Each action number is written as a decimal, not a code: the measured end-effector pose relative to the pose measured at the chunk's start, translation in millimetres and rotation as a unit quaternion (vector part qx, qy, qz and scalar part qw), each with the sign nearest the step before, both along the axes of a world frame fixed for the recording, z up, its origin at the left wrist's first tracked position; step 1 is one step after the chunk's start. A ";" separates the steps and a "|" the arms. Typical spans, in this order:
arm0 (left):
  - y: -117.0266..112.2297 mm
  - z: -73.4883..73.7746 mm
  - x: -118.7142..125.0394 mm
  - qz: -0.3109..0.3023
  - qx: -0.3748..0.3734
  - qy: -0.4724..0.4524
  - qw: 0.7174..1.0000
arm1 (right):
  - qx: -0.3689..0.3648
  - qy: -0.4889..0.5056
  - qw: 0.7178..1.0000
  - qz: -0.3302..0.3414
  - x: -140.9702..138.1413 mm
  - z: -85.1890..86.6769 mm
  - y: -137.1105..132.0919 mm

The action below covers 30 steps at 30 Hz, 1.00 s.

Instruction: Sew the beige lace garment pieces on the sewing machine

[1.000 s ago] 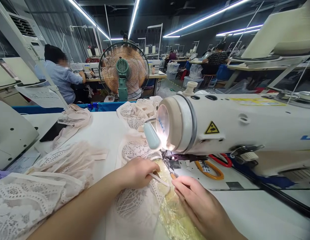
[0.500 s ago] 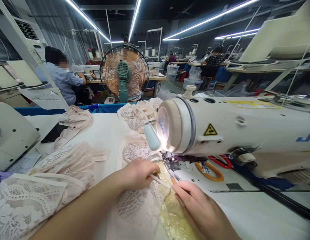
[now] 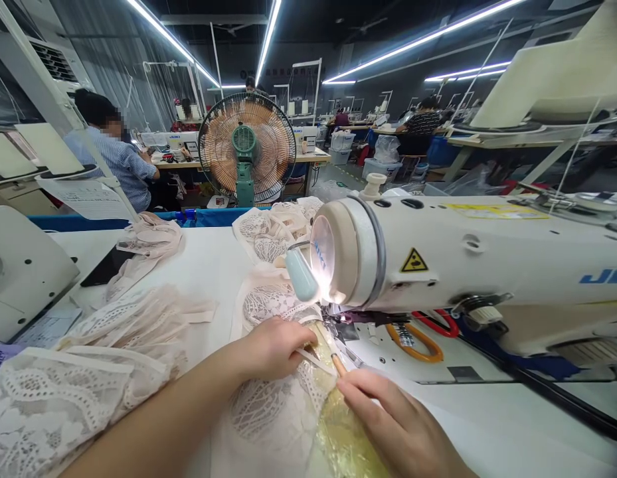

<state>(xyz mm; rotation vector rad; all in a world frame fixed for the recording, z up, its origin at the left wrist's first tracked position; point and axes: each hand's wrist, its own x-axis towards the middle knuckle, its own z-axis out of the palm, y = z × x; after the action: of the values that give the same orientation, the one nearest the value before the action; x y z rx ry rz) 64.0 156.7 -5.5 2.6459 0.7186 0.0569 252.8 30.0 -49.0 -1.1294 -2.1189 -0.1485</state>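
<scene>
My left hand (image 3: 275, 346) is closed on cream lace fabric (image 3: 268, 408) on the sewing table, just left of the needle area. A narrow pale strip of elastic (image 3: 315, 362) runs out from under its fingers. My right hand (image 3: 392, 411) grips a thin pointed tool, apparently an awl (image 3: 339, 364), by its orange-brown handle, with the slim end towards the presser foot. Beneath both lies a shiny yellowish plastic sheet (image 3: 345, 431). The white sewing machine (image 3: 438, 245) reaches in from the right, its small lamp (image 3: 302, 273) lighting the stitching spot. The needle itself is hard to make out.
Orange-handled scissors (image 3: 418, 345) lie under the machine arm. Piled lace pieces (image 3: 89, 372) cover the table's left side, near a dark flat object (image 3: 106, 267). More lace (image 3: 273, 229) sits behind. Beyond stand a large fan (image 3: 246, 149) and a co-worker in a striped shirt (image 3: 113, 169).
My right hand and the awl have drawn back slightly from the presser foot, showing more handle. My left hand stays on the lace. The co-worker at left has shifted a little leftward.
</scene>
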 end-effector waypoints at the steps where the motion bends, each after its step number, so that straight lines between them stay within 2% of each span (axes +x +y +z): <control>1: -0.2 0.4 0.0 0.000 -0.002 0.001 1.000 | 0.006 0.007 1.000 0.004 -1.1 0.3 -2.2; 9: 0.8 -1.7 -0.1 -0.006 0.004 -0.001 1.000 | -0.017 -0.080 0.996 -0.026 11.2 -5.4 4.9; 17: 0.2 -0.4 -0.1 -0.001 -0.001 0.004 1.000 | -0.041 -0.016 0.999 -0.020 5.3 0.3 9.1; 21: -0.1 0.3 -0.2 -0.001 -0.003 0.004 1.000 | -0.006 0.027 1.000 -0.006 5.9 2.5 5.8; 27: -0.2 -0.8 -0.5 0.004 -0.001 -0.002 1.000 | -0.013 0.015 0.999 0.046 8.1 2.3 -1.9; 30: 0.3 -1.3 -0.5 0.000 -0.003 -0.002 1.000 | -0.020 0.028 0.999 0.037 6.9 4.9 -2.8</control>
<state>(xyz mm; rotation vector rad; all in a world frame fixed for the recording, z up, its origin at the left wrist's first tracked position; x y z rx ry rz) 63.5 157.0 -6.8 2.6380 0.7173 0.0607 259.7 27.3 -44.2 -1.0646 -2.1184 -0.0389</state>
